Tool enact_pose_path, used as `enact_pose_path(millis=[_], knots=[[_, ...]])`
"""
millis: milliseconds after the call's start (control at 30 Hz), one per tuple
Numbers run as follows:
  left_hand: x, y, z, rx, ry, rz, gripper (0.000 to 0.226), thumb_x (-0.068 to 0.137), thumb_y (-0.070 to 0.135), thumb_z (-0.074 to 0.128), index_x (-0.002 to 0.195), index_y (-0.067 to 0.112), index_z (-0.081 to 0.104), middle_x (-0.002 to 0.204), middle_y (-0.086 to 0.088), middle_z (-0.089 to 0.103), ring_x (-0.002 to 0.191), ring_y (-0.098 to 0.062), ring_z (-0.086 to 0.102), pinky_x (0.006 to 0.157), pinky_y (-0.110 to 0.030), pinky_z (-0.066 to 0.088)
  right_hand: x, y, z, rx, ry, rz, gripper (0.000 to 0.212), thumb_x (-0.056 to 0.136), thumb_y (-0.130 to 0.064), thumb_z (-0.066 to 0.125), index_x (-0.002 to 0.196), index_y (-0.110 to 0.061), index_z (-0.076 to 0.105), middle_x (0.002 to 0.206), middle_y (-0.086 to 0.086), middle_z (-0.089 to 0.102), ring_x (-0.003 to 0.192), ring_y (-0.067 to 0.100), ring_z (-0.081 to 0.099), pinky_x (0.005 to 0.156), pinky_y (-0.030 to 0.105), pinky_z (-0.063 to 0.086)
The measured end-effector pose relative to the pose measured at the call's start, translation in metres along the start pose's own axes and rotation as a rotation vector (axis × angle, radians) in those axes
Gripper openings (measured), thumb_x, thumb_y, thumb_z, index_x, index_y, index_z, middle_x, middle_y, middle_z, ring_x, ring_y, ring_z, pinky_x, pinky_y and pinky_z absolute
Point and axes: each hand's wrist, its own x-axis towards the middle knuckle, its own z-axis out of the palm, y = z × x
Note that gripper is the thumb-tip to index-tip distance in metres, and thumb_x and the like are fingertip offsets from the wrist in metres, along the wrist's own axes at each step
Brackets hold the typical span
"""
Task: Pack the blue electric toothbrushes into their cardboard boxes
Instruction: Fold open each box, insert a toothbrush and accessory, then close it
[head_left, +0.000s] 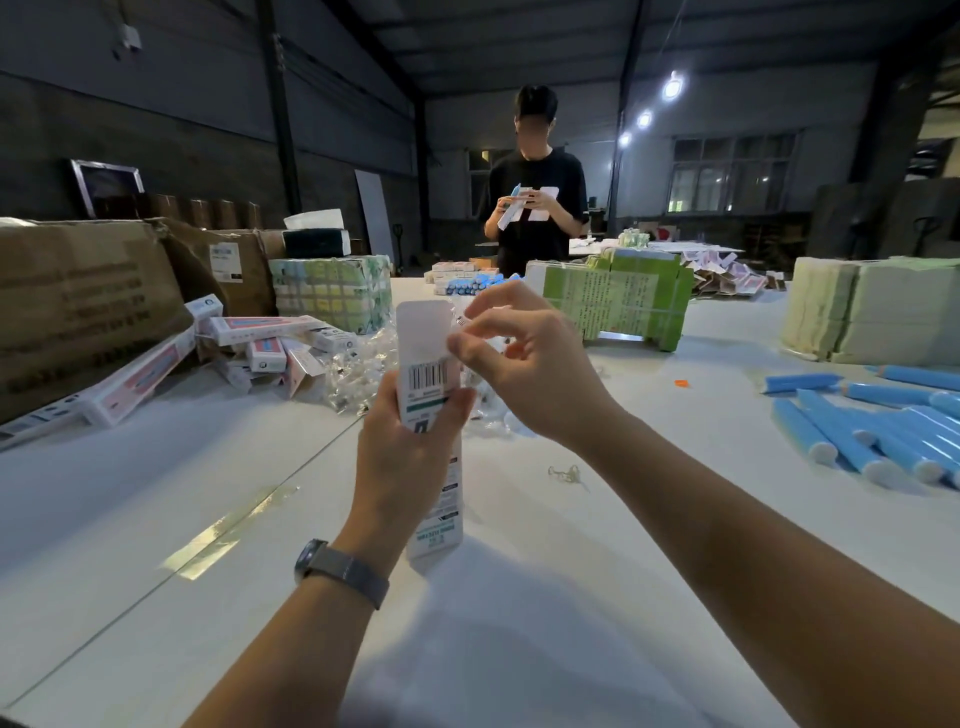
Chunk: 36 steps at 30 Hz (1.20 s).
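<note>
head view: one frame, wide-angle, looking down over a white desk (649, 519).
box: long narrow white cardboard box (431, 410), centre of frame, held roughly upright above the desk; barcode and green-teal print face the camera, top flap raised and blank white.
left hand (400, 457): wrapped around the box's middle from the left, thumb across the printed face; dark watch (337, 569) on the wrist.
right hand (524, 358): at the box's upper right edge, thumb and forefinger pinched close near the flap; whether they hold anything small I can't tell.
toothbrushes: pile of blue cylindrical toothbrush handles (878, 431) with white end caps, lying on the desk at the right edge of frame, well apart from the box.
packed boxes: heap of white-pink boxes (260, 343) at left centre, beside crumpled clear plastic (358, 369).
cartons: brown cartons (83, 312) at far left.
flat stacks: bundled green-white stacks (618, 301) upper centre, pale ones (872, 312) upper right.
other person: in black shirt (537, 208), standing across the desk, upper centre, holding a white box.
</note>
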Motion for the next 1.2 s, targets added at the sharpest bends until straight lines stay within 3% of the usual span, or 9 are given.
enact_pose_path(millis=[133,300,433,533,700,833,933,1067,1200], knots=[[0.005,-0.005,-0.011,0.087,0.183,-0.017,0.020,0.088,0.043,0.070,0.093,0.042,0.050,0.084,0.031,0.063,0.075,0.005,0.063,0.055,-0.011,0.048,0.002,0.027,0.012,0.056,0.077,0.105,0.010,0.094,-0.017,0.061,0.102,-0.019,0.068,0.097,-0.010,0.060,0.079,0.000,0.056,0.073,0.016,0.050],[0.008,-0.010,-0.015,0.148,0.287,0.008,0.022,0.089,0.046,0.067,0.096,0.046,0.045,0.092,0.027,0.057,0.086,0.000,0.061,0.066,-0.019,0.047,0.001,0.072,0.057,-0.275,-0.445,0.330,0.037,0.094,-0.026,0.062,0.130,-0.018,0.059,0.125,0.005,0.062,0.112,0.020,0.058,0.096,0.037,0.047],[0.008,-0.012,-0.014,0.166,0.302,0.017,0.028,0.090,0.048,0.066,0.106,0.045,0.043,0.094,0.027,0.057,0.087,-0.004,0.061,0.068,-0.020,0.048,0.014,0.093,0.095,-0.512,-0.590,0.348,0.052,0.092,-0.019,0.057,0.141,-0.032,0.045,0.147,0.005,0.047,0.137,0.031,0.037,0.106,0.053,0.041],[0.007,-0.011,-0.014,0.169,0.283,0.019,0.022,0.088,0.051,0.065,0.097,0.054,0.046,0.089,0.030,0.061,0.083,0.006,0.062,0.065,-0.018,0.048,0.020,0.109,0.108,-0.629,-0.643,0.379,0.044,0.092,-0.020,0.059,0.133,-0.031,0.050,0.137,0.008,0.052,0.134,0.033,0.039,0.101,0.054,0.044],[0.007,-0.006,-0.011,0.109,0.228,-0.013,0.024,0.082,0.054,0.067,0.092,0.049,0.046,0.089,0.048,0.055,0.081,0.019,0.058,0.056,-0.009,0.046,0.020,0.106,0.097,-0.587,-0.420,0.193,0.049,0.091,-0.004,0.056,0.136,-0.024,0.051,0.097,0.008,0.067,0.092,0.026,0.064,0.079,0.041,0.057],[0.005,0.000,-0.008,-0.079,0.178,-0.052,0.036,0.070,0.059,0.069,0.097,0.042,0.053,0.089,0.030,0.064,0.079,0.006,0.065,0.055,-0.009,0.050,0.027,0.067,0.058,-0.018,0.042,0.209,0.053,0.091,-0.003,0.064,0.139,-0.016,0.045,0.076,0.001,0.063,0.067,0.013,0.065,0.064,0.029,0.058],[-0.005,0.005,0.001,-0.144,0.114,-0.021,0.044,0.070,0.058,0.073,0.099,0.029,0.060,0.089,0.011,0.070,0.080,-0.012,0.069,0.062,-0.018,0.055,0.026,0.026,0.015,0.397,0.263,0.196,0.043,0.089,-0.003,0.065,0.125,-0.021,0.049,0.069,0.014,0.064,0.057,0.008,0.060,0.054,0.018,0.049],[-0.020,0.014,0.018,-0.222,0.061,-0.019,0.047,0.075,0.048,0.077,0.104,0.014,0.061,0.090,-0.006,0.070,0.076,-0.019,0.070,0.062,-0.020,0.055,0.010,-0.023,-0.025,0.637,0.314,0.079,0.039,0.085,-0.003,0.065,0.112,-0.028,0.053,0.079,0.007,0.073,0.069,0.012,0.069,0.058,0.021,0.052],[-0.028,0.017,0.028,-0.247,0.011,-0.019,0.049,0.067,0.041,0.075,0.104,0.010,0.062,0.080,0.005,0.071,0.068,-0.013,0.068,0.060,-0.019,0.054,-0.005,-0.041,-0.033,0.454,0.188,-0.093,0.037,0.084,0.001,0.071,0.109,-0.019,0.053,0.074,0.001,0.070,0.070,0.010,0.068,0.064,0.021,0.054]])
